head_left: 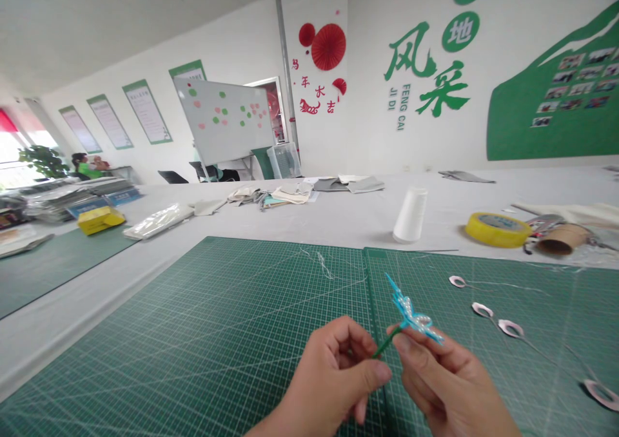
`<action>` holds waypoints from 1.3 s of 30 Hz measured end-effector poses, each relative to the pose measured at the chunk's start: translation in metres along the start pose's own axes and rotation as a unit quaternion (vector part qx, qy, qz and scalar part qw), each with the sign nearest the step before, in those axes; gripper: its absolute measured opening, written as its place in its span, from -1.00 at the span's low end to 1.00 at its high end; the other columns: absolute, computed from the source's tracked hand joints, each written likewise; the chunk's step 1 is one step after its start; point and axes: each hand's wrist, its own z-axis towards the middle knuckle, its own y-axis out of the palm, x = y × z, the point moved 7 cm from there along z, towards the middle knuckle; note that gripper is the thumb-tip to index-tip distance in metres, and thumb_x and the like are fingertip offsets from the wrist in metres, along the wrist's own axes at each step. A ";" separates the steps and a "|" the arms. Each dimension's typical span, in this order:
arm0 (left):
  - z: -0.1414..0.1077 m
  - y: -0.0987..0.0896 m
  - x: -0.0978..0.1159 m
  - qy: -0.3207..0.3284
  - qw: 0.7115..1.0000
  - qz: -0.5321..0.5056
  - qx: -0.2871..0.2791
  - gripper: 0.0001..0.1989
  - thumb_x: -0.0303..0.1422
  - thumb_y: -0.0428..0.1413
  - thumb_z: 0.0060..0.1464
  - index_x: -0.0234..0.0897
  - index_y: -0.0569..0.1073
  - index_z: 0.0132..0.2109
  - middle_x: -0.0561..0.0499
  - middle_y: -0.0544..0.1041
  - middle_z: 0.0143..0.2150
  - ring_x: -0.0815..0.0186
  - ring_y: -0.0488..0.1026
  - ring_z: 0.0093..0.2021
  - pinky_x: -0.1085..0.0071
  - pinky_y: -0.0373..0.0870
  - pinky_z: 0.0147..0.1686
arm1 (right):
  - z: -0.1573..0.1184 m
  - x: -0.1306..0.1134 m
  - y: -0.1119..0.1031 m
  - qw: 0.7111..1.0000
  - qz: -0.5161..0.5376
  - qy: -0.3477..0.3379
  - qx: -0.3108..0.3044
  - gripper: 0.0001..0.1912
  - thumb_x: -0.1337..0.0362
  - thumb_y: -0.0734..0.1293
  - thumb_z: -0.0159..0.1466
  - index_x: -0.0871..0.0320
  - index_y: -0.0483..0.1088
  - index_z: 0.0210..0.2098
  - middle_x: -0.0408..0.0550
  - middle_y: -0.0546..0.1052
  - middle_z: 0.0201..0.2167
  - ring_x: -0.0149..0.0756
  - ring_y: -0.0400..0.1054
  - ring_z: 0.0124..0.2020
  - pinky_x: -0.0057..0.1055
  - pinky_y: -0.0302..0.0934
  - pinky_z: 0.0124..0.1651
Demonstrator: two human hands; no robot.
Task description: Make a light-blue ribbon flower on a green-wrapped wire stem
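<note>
Left hand (pixel 333 376) pinches the green stem (pixel 385 344) of a blue beaded wire ornament (pixel 411 314), held above a green cutting mat (pixel 193 334), as the right hand (pixel 445 376) grasps its beaded top (wire-stemmed loops (pixel 483 309) lie nearby). A white thread cone (pixel 410 214) and yellow tape roll (pixel 497 229) stand on the desk (pixel 290 224).

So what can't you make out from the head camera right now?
All in the head view:
The left hand hides the lower end of the green stem.
The right hand covers part of the blue beaded wire piece; its beads are too small to count.
The cardboard tube hides part of the metal item beside it.
The wall notices are too small to read.
</note>
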 end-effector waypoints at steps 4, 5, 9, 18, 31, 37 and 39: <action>-0.007 -0.008 0.014 0.082 0.974 0.193 0.089 -0.88 -0.36 0.15 0.02 -0.30 0.37 -0.38 0.13 0.36 -0.55 0.53 0.23 -0.70 0.62 0.14 -0.73 | 0.000 0.000 0.000 1.000 -0.018 -0.012 0.005 -0.73 0.07 0.54 0.00 0.11 0.49 -0.53 -0.37 0.03 -0.73 -0.52 -0.28 -0.65 -0.47 -0.36 -0.61; -0.009 -0.006 0.018 0.104 0.961 0.242 0.090 -0.89 -0.37 0.11 0.07 -0.31 0.39 -0.38 0.11 0.38 -0.54 0.52 0.26 -0.69 0.61 0.16 -0.70 | 0.000 0.000 -0.001 1.000 -0.022 -0.014 0.006 -0.73 0.07 0.53 0.00 0.11 0.50 -0.52 -0.38 0.02 -0.73 -0.52 -0.28 -0.65 -0.47 -0.36 -0.60; -0.013 0.001 0.022 0.123 0.933 0.334 0.054 -0.72 -0.38 -0.03 0.19 -0.31 0.39 -0.48 0.13 0.33 -0.61 0.52 0.27 -0.69 0.59 0.20 -0.61 | 0.001 -0.001 0.000 0.999 -0.041 -0.021 0.001 -0.73 0.05 0.52 0.02 0.12 0.52 -0.48 -0.38 0.03 -0.73 -0.53 -0.27 -0.66 -0.47 -0.35 -0.61; -0.010 0.002 0.022 0.131 0.935 0.329 0.033 -0.65 -0.37 -0.04 0.21 -0.31 0.41 -0.53 0.07 0.43 -0.62 0.45 0.28 -0.58 0.53 0.21 -0.46 | 0.000 -0.002 -0.002 0.999 -0.038 -0.020 0.015 -0.72 0.07 0.55 -0.03 0.13 0.50 -0.54 -0.37 0.06 -0.74 -0.54 -0.24 -0.67 -0.52 -0.31 -0.64; -0.005 0.016 -0.003 -0.058 0.989 -0.004 -0.138 -0.57 -0.02 0.04 0.09 -0.35 0.45 -0.40 0.17 0.31 -0.74 0.55 -0.04 -0.83 0.53 -0.17 -0.79 | -0.003 0.000 0.000 0.999 0.000 0.020 0.029 -0.73 0.12 0.61 -0.15 0.11 0.60 -0.50 -0.33 0.18 -0.77 -0.60 -0.10 -0.70 -0.64 -0.08 -0.66; -0.012 0.021 -0.001 -0.099 0.970 -0.095 -0.202 -0.63 -0.13 0.05 0.14 -0.38 0.46 -0.40 0.18 0.28 -0.74 0.56 -0.05 -0.83 0.50 -0.22 -0.80 | -0.003 0.000 -0.001 0.999 0.016 0.019 0.039 -0.74 0.15 0.62 -0.18 0.10 0.58 -0.53 -0.24 0.38 -0.70 -0.60 -0.02 -0.70 -0.63 -0.03 -0.66; -0.012 0.021 -0.001 -0.098 0.970 -0.094 -0.203 -0.62 -0.12 0.05 0.14 -0.38 0.46 -0.39 0.18 0.28 -0.74 0.56 -0.06 -0.82 0.51 -0.22 -0.80 | -0.003 0.002 -0.001 0.999 0.018 0.021 0.041 -0.73 0.15 0.62 -0.17 0.10 0.58 -0.52 -0.25 0.36 -0.70 -0.62 -0.05 -0.71 -0.64 -0.06 -0.68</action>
